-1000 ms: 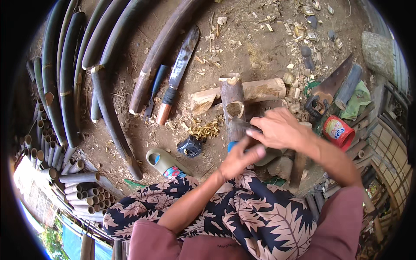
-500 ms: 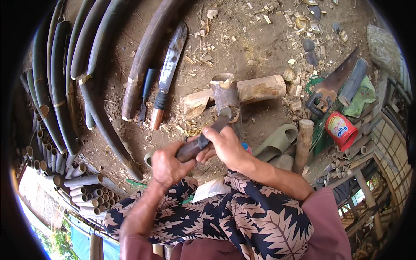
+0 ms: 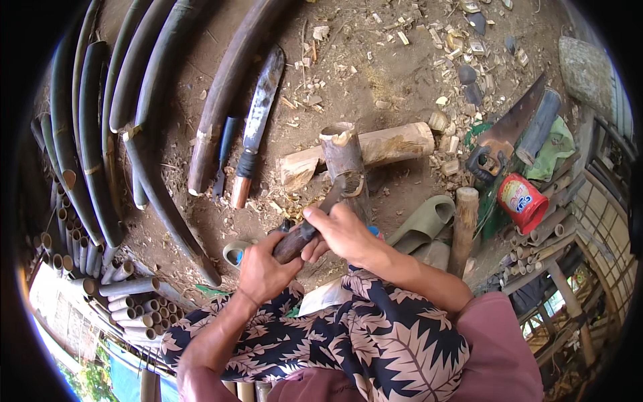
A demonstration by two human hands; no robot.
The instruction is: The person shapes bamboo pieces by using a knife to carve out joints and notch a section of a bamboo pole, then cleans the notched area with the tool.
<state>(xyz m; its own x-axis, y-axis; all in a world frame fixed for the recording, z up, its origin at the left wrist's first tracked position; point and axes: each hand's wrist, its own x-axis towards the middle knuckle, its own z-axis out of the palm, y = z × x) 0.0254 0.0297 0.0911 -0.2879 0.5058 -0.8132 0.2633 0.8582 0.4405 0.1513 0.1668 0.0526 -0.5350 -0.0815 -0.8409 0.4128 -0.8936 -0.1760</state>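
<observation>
A short bamboo section (image 3: 343, 155), brownish-grey with a pale cut rim, leans across a split log (image 3: 396, 144) in front of me. A notch opens in its near side, and the tip of a wooden-handled blade (image 3: 331, 200) is at that notch. My left hand (image 3: 266, 269) is wrapped round the rear of the dark handle. My right hand (image 3: 343, 236) is closed round the front, where the handle meets the blade, with the thumb on top. Whether the tool is a knife or a chisel I cannot make out. My patterned shorts lie below both hands.
A machete (image 3: 262, 100) and a blue-handled chisel (image 3: 224, 157) lie left of the log. Long bamboo poles (image 3: 151, 74) fill the far left. To the right are a handsaw (image 3: 506, 130), a red container (image 3: 524, 202), an upright stake (image 3: 463, 231) and an olive clog (image 3: 422, 224). Wood chips litter the ground.
The whole view has shifted slightly, the scene moving left and a little down. The blade now looks narrower, turned more edge-on. Both hands keep their hold on its handle.
</observation>
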